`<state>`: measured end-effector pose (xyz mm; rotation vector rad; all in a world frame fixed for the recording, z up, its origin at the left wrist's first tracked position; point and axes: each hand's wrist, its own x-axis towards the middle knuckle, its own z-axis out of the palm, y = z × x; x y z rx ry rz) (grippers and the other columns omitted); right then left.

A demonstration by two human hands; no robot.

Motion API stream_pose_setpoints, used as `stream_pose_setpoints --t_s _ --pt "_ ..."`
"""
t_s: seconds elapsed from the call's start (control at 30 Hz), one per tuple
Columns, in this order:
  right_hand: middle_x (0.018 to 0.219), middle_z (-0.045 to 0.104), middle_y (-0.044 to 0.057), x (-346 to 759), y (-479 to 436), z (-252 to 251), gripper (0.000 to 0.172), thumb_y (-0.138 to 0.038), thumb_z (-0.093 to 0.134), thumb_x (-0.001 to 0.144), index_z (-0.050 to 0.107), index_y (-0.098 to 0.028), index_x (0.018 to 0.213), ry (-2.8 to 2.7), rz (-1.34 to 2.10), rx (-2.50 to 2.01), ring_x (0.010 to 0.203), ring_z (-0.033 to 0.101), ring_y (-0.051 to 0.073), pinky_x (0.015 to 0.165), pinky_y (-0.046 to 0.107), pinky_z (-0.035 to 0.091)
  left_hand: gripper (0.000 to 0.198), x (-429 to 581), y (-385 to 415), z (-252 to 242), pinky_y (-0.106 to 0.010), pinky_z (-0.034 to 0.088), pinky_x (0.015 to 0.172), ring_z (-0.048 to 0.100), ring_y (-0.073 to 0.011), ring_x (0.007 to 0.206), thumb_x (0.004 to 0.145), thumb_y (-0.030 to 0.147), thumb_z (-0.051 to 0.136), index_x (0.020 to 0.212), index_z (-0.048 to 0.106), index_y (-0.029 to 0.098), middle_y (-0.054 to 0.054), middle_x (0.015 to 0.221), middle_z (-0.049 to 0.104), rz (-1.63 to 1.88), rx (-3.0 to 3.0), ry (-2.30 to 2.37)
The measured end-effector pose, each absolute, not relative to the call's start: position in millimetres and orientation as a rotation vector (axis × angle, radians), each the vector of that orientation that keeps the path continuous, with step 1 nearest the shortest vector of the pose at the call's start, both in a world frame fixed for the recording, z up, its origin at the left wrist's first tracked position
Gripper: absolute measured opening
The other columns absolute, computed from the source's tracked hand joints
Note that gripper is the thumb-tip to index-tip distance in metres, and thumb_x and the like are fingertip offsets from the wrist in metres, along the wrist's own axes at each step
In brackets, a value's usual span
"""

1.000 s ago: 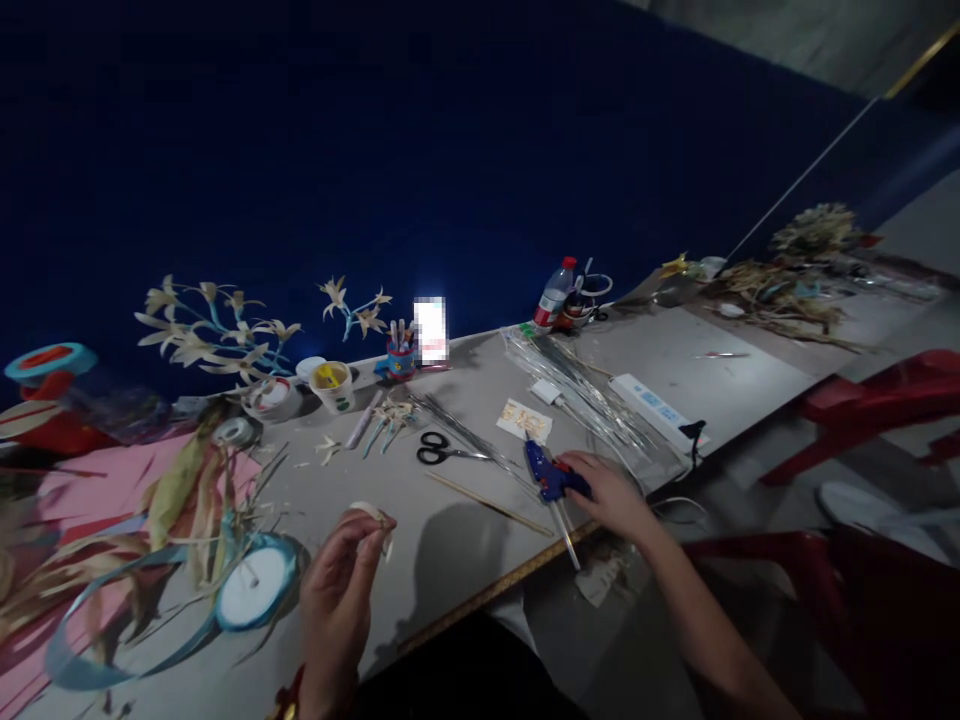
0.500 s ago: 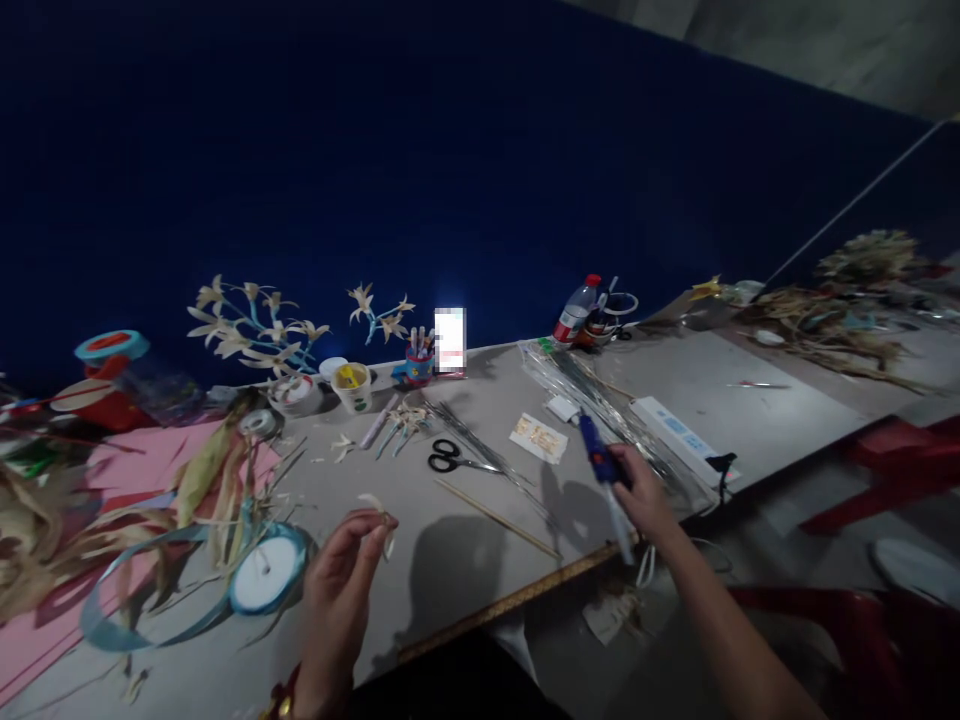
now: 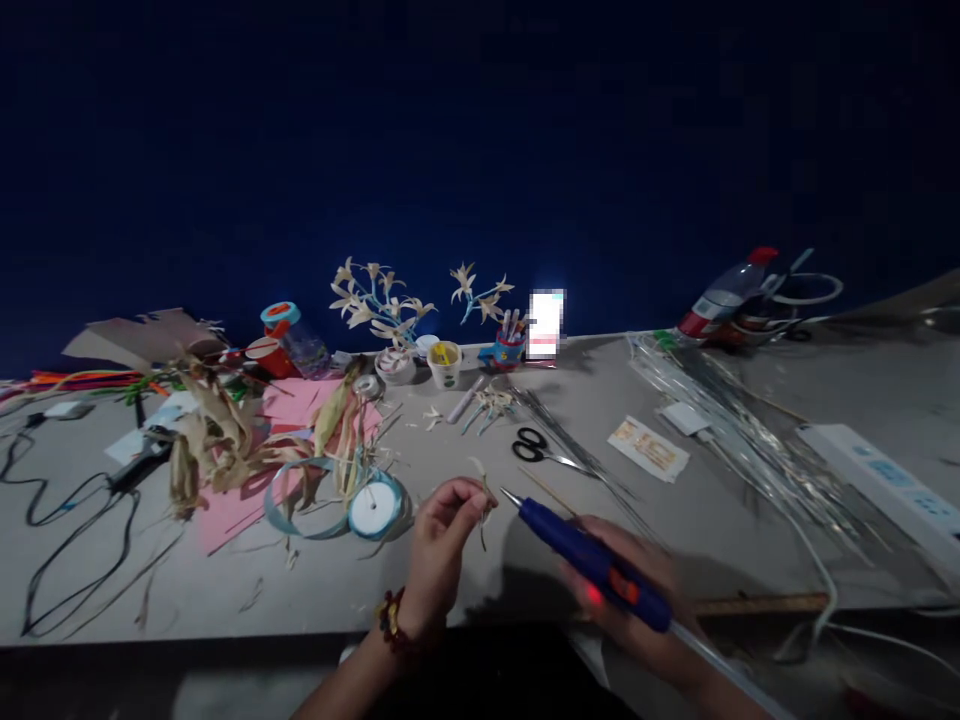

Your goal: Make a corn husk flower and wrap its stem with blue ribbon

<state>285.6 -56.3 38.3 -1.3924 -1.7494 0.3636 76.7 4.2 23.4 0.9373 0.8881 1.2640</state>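
Between thumb and fingers, my left hand (image 3: 444,530) pinches a small pale husk petal (image 3: 480,470), whose thin ends stick out above and below. My right hand (image 3: 630,580) grips a blue glue gun (image 3: 585,550), a clear glue stick trailing from its back and a red light glowing near the fingers. The gun's metal tip points left, close to the petal; whether they touch I cannot tell. Black-handled scissors (image 3: 531,445) lie just beyond the hands, beside thin metal wires (image 3: 570,430). A thin wooden stick (image 3: 547,488) lies partly behind the gun.
At left are a ribbon spool (image 3: 375,507), dry husks (image 3: 225,430), pink paper (image 3: 300,405) and black cables (image 3: 45,570). Along the back stand husk flowers (image 3: 375,300), a paper cup (image 3: 445,368), a lit phone (image 3: 546,325) and a tilted bottle (image 3: 724,295). A power strip (image 3: 885,480) lies right.
My right hand has brought the glue gun leftward and turned its tip toward the petal in my left hand. The view has swung left, showing more husks and the cables.
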Motion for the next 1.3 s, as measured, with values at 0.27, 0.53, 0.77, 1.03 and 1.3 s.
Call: stream_pose_setpoints --t_s 0.27,0.53,0.77,1.03,1.3 --pt "0.078 0.071 0.002 270.1 -42.1 51.7 0.013 -0.035 0.061 0.089 0.062 -0.023 0.095 -1.881 0.516 -1.312 0.066 0.069 0.018 0.060 0.027 0.054 0.013 67.4 3.6 24.6 -0.027 0.043 0.080 0.056 -0.0159 0.081 0.086 0.027 0.072 0.079 0.070 0.018 -0.004 0.081 0.068 1.262 0.838 0.797" --pt "0.075 0.066 0.002 265.7 -41.1 51.9 0.016 -0.039 0.056 0.091 0.060 -0.024 0.089 -1.902 0.567 -1.350 0.067 0.065 0.019 0.058 0.027 0.050 0.016 64.2 2.2 24.3 -0.026 0.042 0.073 0.055 -0.0151 0.076 0.084 0.029 0.074 0.076 0.069 0.017 -0.003 0.079 0.068 1.245 0.797 0.769" --pt "0.070 0.062 0.001 259.6 -38.9 52.8 0.018 -0.040 0.056 0.092 0.057 -0.024 0.083 -1.906 0.492 -1.362 0.060 0.062 0.019 0.057 0.029 0.047 0.016 61.1 2.0 26.0 -0.028 0.044 0.074 0.056 -0.0161 0.075 0.082 0.029 0.075 0.075 0.068 0.017 -0.004 0.077 0.067 1.242 0.787 0.774" --pt "0.069 0.062 0.000 262.7 -41.6 48.6 0.020 -0.042 0.057 0.092 0.056 -0.024 0.085 -1.959 0.423 -1.416 0.060 0.061 0.018 0.058 0.028 0.046 0.015 58.3 0.5 26.8 -0.027 0.043 0.073 0.056 -0.0156 0.077 0.085 0.028 0.073 0.076 0.067 0.016 -0.004 0.078 0.066 1.247 0.820 0.764" --pt "0.069 0.061 0.001 260.8 -42.2 52.3 0.021 -0.043 0.056 0.093 0.055 -0.024 0.084 -1.967 0.387 -1.415 0.062 0.062 0.019 0.058 0.029 0.047 0.019 58.1 0.2 28.5 -0.027 0.044 0.070 0.056 -0.0161 0.075 0.085 0.032 0.073 0.075 0.066 0.017 -0.004 0.078 0.066 1.244 0.868 0.804"
